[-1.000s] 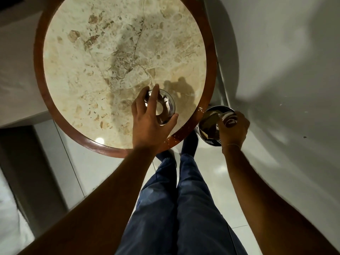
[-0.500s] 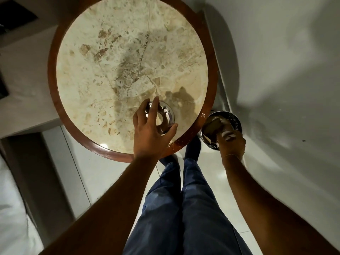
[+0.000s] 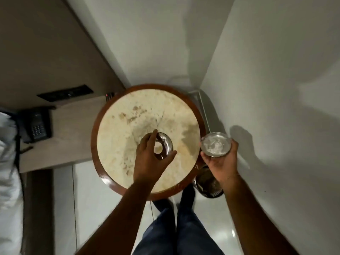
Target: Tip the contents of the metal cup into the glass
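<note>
Metal cup [image 3: 215,143] in right hand [image 3: 221,162]; left hand [image 3: 150,159] grips glass [image 3: 162,148]; no legible writing.

The metal cup [image 3: 215,145] in the right grip [image 3: 219,161] is polished steel, its rim shiny, with a white, grainy-looking content inside. Under the fingers of the left grip [image 3: 150,159] the glass [image 3: 164,146] is clear and glossy, catching highlights. The surface [image 3: 128,144] below it is mottled cream marble, smooth, ringed by a varnished reddish wood rim [image 3: 94,138] that gleams. Beneath the right grip a metal bin [image 3: 209,184] shows a dull perforated wall. The floor [image 3: 92,190] is glossy pale tile. The trousers [image 3: 176,232] are blue denim cloth. Far left of the left grip, a telephone [image 3: 37,124] looks like matt black plastic.
</note>
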Demonstrator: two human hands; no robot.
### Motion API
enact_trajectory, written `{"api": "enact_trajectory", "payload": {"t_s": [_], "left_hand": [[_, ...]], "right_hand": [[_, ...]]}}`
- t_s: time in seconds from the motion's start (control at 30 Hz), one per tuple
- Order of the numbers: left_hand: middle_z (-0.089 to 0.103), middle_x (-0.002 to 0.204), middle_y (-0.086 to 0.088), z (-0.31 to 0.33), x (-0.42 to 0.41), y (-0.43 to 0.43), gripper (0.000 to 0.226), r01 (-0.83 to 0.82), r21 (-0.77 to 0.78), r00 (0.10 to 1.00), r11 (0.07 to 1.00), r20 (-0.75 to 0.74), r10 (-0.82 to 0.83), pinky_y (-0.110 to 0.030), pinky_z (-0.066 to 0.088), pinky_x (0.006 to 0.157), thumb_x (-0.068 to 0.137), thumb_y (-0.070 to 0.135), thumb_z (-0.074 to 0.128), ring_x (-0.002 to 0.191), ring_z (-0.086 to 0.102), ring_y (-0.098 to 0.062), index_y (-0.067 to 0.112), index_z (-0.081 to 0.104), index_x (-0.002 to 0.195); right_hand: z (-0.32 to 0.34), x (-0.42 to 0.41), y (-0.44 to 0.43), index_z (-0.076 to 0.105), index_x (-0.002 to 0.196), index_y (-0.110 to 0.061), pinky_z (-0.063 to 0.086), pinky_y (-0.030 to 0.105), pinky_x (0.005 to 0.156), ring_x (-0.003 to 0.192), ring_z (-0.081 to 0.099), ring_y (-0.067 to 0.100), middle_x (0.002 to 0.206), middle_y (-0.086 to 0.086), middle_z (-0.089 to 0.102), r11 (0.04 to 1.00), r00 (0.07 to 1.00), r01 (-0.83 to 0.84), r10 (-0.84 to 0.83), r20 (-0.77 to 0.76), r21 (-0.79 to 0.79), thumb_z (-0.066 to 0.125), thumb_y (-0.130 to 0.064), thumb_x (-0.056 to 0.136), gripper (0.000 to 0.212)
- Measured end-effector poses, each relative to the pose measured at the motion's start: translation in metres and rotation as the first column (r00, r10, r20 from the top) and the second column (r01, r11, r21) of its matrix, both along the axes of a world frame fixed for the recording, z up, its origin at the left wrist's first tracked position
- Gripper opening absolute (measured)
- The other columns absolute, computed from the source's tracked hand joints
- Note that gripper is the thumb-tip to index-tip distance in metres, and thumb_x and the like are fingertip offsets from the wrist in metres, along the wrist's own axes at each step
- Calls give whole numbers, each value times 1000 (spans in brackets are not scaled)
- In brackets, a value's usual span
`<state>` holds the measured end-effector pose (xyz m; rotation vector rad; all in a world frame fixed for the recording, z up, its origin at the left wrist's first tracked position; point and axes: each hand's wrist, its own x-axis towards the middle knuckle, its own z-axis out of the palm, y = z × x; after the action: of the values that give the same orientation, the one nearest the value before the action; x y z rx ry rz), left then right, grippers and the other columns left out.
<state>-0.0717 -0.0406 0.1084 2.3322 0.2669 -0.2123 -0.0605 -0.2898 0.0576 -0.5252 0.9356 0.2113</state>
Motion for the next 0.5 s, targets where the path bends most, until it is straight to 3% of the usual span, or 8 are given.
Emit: {"api": "enact_trajectory", "payload": {"t_s": [0.13, 0.23, 0.33, 0.5], "left_hand": [[47, 163, 0, 59, 38, 1, 102, 74, -32, 993, 997, 95, -71, -31, 42, 116, 80, 56, 88, 149, 43, -21, 29, 39, 165], [41, 167, 3, 95, 61, 5, 106, 164, -32, 982, 986, 95, -161, -36, 47, 118, 80, 55, 88, 152, 41, -19, 31, 33, 167], [38, 169, 3, 121, 77, 11, 105, 200, -30, 973, 979, 123, -195, -40, 47, 119, 80, 50, 90, 153, 40, -21, 31, 34, 167], [41, 169, -5, 142, 91, 22, 105, 233, -3, 962, 973, 147, -230, -30, 36, 123, 76, 42, 95, 155, 39, -25, 23, 41, 164]], "right_hand": [[53, 48, 52, 60, 147, -11, 64, 41, 78, 118, 73, 39, 136, 22, 71, 984, 980, -171, 163, 118, 58, 57, -65, 92, 77], [80, 70, 84, 69, 139, -12, 64, 40, 78, 106, 77, 31, 130, 18, 74, 972, 959, -231, 218, 182, 51, 66, -64, 88, 73], [101, 81, 109, 77, 129, -14, 65, 37, 84, 111, 78, 26, 127, 14, 78, 955, 918, -288, 253, 307, 74, 60, -61, 97, 60], [125, 94, 136, 80, 124, -19, 65, 32, 81, 110, 79, 21, 124, 9, 80, 921, 882, -389, 366, 296, 22, 55, -59, 100, 53]]}}
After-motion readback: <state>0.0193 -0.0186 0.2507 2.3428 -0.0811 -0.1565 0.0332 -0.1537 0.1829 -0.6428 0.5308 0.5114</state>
